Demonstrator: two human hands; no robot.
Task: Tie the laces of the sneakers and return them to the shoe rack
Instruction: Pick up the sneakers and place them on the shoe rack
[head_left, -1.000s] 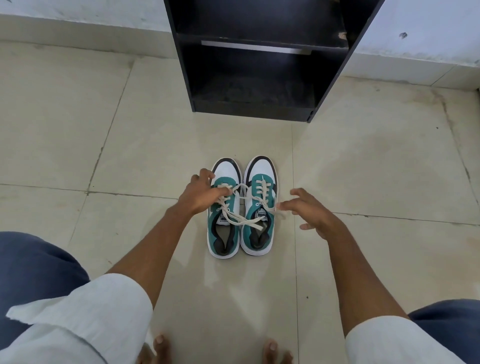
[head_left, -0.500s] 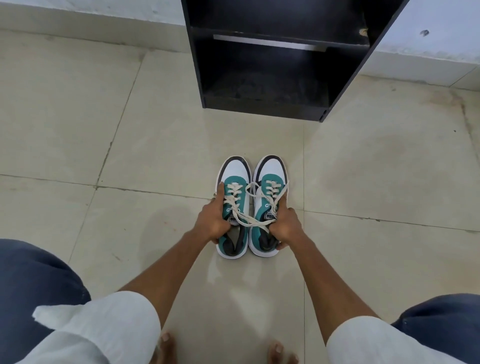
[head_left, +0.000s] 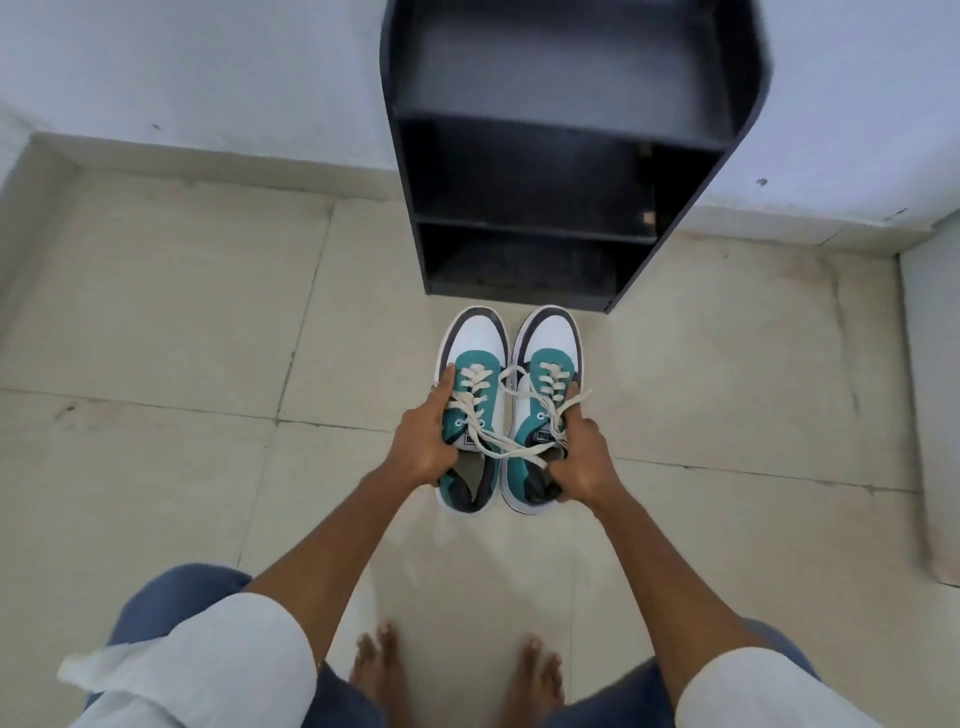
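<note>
Two teal and white sneakers with dark toe rims and cream laces are side by side, toes pointing at the rack. My left hand (head_left: 423, 441) grips the outer side of the left sneaker (head_left: 474, 343). My right hand (head_left: 579, 460) grips the outer side of the right sneaker (head_left: 551, 338). The laces (head_left: 498, 441) hang loose and cross from one shoe to the other. The black shoe rack (head_left: 561, 156) stands just beyond the toes, against the wall, with its shelves bare.
Beige floor tiles (head_left: 156, 338) spread to both sides. A pale wall (head_left: 208, 78) runs behind the rack, with a raised ledge (head_left: 930, 415) at the right. My bare feet (head_left: 457, 675) and blue trouser knees show at the bottom.
My hands went from reaching at the laces to gripping both sneakers by their sides. The view has risen and tilted up, so more of the rack shows, and the pair looks closer to it.
</note>
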